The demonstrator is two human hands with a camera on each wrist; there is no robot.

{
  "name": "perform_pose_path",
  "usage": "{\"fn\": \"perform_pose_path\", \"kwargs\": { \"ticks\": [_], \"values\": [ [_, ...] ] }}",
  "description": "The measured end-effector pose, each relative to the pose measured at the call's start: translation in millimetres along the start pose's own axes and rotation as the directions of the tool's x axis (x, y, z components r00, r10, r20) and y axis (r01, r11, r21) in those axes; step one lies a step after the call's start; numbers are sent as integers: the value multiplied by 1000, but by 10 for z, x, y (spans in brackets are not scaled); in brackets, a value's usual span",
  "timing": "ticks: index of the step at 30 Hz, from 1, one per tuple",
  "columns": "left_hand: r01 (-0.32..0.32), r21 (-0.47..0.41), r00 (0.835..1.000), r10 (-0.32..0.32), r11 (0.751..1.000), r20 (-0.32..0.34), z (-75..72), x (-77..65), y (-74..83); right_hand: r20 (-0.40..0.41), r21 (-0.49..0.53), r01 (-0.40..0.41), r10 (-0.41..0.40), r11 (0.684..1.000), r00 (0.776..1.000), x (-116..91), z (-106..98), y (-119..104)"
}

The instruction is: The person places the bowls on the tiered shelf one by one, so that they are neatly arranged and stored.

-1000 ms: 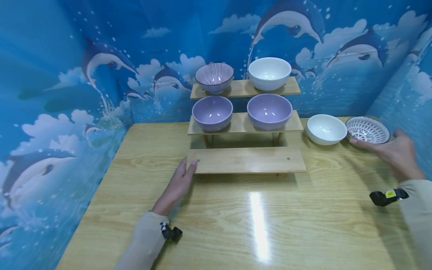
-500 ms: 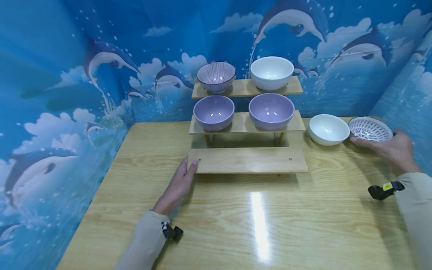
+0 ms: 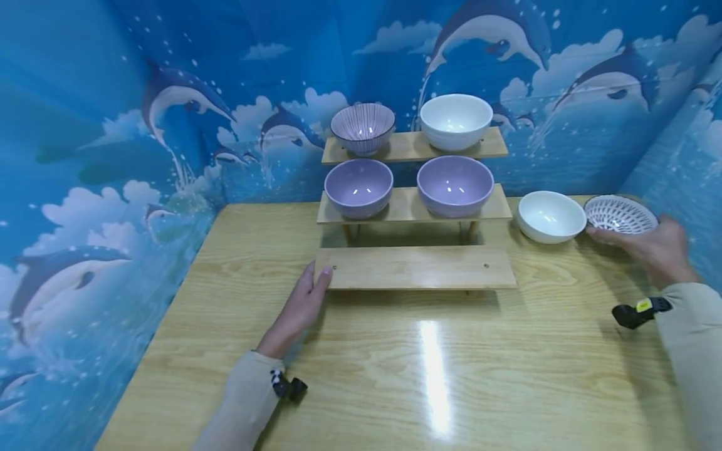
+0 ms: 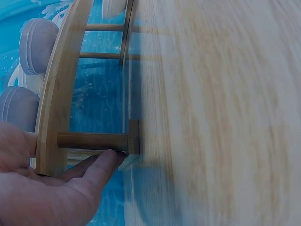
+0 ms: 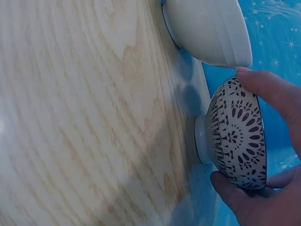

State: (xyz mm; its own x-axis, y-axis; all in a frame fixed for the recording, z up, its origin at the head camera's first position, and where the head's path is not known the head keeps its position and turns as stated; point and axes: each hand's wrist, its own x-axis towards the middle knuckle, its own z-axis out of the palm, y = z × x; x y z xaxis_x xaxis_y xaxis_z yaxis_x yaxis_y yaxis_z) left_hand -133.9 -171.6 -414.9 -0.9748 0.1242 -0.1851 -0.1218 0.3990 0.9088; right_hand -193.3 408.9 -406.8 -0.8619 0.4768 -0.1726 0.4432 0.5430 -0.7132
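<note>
At the right of the head view, my right hand (image 3: 654, 247) grips a small bowl with a dark leaf-like pattern (image 3: 620, 215). Thumb and fingers hold opposite sides of that bowl (image 5: 239, 134) in the right wrist view, its foot close over the table. Beside it sits a plain white bowl (image 3: 551, 217), near my thumb tip. My left hand (image 3: 297, 307) holds the left end of the lowest board of a three-tier wooden stand (image 3: 417, 268). In the left wrist view its fingers (image 4: 101, 172) lie against the stand's round leg (image 4: 94, 141), with the thumb partly hidden.
Two purple bowls (image 3: 359, 188) stand on the middle tier. The top tier bears a striped bowl (image 3: 363, 128) and a larger white bowl (image 3: 455, 122). Blue dolphin-printed cloth (image 3: 282, 56) rises behind and beside the wooden table (image 3: 361, 363).
The head view has shifted slightly. My right hand has drawn closer round the patterned bowl, and its wrist has moved a little left and up. The left hand keeps its place on the stand.
</note>
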Motion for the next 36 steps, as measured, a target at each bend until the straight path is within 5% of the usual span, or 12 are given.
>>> {"fn": "perform_pose_path", "kwargs": {
  "ticks": [24, 36],
  "values": [
    [12, 8, 1000, -12, 1000, 1, -2, 7, -12, -55, 44, -47, 49, 998, 997, -4, 24, 25],
    [28, 13, 1000, -28, 1000, -2, 11, 29, -23, -98, -13, 5, -6, 1000, 995, -35, -71, -24]
  ]
}}
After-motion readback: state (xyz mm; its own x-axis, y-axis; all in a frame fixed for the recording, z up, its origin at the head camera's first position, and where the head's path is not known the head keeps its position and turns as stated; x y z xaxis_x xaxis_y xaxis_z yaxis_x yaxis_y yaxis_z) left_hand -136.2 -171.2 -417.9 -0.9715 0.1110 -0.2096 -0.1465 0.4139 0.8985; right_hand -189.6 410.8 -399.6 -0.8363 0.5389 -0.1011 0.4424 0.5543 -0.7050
